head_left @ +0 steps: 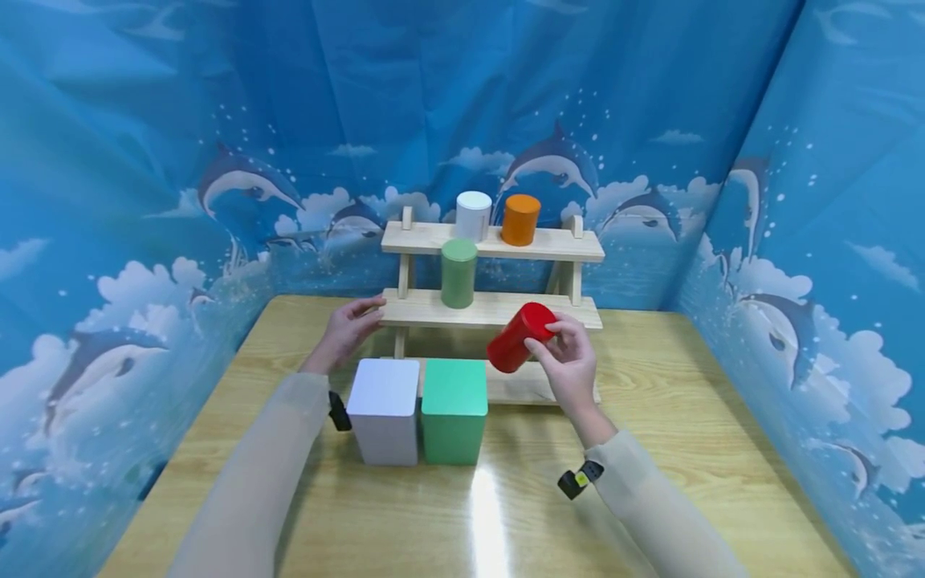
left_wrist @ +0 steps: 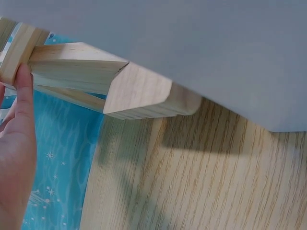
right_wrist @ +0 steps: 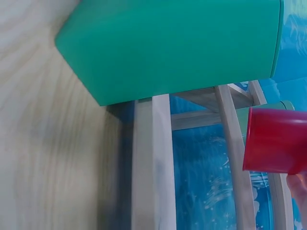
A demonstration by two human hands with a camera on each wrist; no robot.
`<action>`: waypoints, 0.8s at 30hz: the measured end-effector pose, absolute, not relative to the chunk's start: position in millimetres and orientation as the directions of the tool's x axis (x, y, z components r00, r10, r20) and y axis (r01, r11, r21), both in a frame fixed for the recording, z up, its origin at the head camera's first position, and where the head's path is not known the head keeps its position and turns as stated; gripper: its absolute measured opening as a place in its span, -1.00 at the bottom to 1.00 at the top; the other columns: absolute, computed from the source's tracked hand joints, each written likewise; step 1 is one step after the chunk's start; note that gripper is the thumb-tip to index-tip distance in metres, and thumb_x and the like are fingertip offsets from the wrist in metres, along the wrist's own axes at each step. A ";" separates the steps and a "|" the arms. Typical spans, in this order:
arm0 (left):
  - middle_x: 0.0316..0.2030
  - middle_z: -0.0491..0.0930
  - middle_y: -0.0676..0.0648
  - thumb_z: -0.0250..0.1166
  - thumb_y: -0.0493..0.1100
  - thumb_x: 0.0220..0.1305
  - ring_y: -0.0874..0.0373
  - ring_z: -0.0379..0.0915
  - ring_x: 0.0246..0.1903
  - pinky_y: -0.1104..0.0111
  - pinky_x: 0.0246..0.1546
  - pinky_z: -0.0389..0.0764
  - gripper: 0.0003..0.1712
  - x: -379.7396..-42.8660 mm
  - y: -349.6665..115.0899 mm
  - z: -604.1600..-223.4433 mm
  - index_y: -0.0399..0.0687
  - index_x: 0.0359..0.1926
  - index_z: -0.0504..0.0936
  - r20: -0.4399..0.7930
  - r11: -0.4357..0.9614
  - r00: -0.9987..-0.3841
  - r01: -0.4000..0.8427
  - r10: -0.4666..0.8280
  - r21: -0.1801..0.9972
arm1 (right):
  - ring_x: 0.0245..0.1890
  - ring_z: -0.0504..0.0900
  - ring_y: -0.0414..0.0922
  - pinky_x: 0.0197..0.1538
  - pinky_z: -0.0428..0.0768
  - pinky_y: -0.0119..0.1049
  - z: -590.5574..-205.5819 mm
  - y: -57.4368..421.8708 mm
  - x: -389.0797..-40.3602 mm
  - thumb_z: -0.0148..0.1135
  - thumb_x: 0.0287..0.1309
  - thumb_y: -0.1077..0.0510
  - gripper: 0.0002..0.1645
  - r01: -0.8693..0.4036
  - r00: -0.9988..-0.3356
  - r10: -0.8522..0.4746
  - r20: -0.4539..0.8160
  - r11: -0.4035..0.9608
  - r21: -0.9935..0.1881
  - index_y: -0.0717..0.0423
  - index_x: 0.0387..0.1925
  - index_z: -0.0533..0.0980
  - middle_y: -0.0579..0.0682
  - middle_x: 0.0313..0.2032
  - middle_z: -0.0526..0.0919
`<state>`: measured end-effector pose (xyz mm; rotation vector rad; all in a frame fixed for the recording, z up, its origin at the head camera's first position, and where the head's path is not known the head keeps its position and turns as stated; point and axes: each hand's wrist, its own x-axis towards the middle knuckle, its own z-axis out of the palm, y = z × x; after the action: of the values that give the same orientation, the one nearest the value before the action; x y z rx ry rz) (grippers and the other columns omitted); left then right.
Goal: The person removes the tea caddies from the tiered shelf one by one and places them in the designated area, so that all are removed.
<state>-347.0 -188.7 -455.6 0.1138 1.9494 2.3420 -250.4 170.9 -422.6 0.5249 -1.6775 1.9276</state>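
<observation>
My right hand (head_left: 569, 363) grips a red cylinder (head_left: 511, 345) by its upper right end, thumb and fingers around it. It is tilted, in front of the wooden three-step rack (head_left: 531, 311). The right wrist view shows the red cylinder (right_wrist: 273, 140) at the right edge, with only a bit of the hand. At the rack's left side, my left hand (head_left: 347, 329) pinches the end of the middle board. The left wrist view has a fingertip pressed against that board's end (left_wrist: 24, 50). A sage-green cylinder (head_left: 458, 277) stands upright on the middle board.
White (head_left: 473, 218) and orange (head_left: 521, 221) cylinders stand on the top board. A pale grey-white box (head_left: 385, 413) and a green box (head_left: 454, 417) stand side by side before the rack, partly hiding its lowest board. Blue dolphin-print curtains (head_left: 433, 96) surround the wooden table (head_left: 650, 401).
</observation>
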 end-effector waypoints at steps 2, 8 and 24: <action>0.25 0.28 -0.19 0.25 -0.20 0.23 0.17 0.42 0.03 0.43 -0.02 0.54 -0.49 -349.2 -189.1 -459.0 -0.26 0.18 0.40 0.003 -0.183 -0.994 -0.018 0.112 0.983 | -0.01 0.50 0.01 -0.07 0.63 -0.29 -426.5 174.3 -247.9 0.26 -0.06 0.54 -0.60 -0.615 -0.787 0.115 0.606 -0.085 -0.784 0.50 -0.15 0.33 0.27 0.04 0.40; 0.25 0.28 -0.20 0.25 -0.18 0.23 0.14 0.40 0.07 0.42 -0.01 0.53 -0.47 -351.2 -189.6 -461.6 -0.27 0.19 0.39 0.021 -0.180 -0.994 0.001 0.107 0.984 | -0.05 0.52 0.00 -0.10 0.64 -0.29 -431.3 182.3 -237.9 0.28 -0.07 0.52 -0.60 -0.619 -0.785 0.053 0.618 -0.033 -0.784 0.47 -0.16 0.35 0.30 0.03 0.39; 0.25 0.29 -0.20 0.24 -0.22 0.24 0.12 0.37 0.09 0.43 -0.02 0.54 -0.50 -352.1 -188.1 -464.9 -0.27 0.18 0.40 0.022 -0.186 -0.996 0.005 0.086 0.983 | 0.01 0.46 -0.02 -0.10 0.64 -0.23 -430.3 187.1 -191.6 0.32 -0.10 0.51 -0.65 -0.550 -0.835 -0.135 0.533 0.178 -0.816 0.41 -0.21 0.42 0.31 0.03 0.41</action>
<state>-352.1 -188.1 -464.9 0.1105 1.9703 2.3768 -191.6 187.1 -430.3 0.6499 -2.1211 1.6977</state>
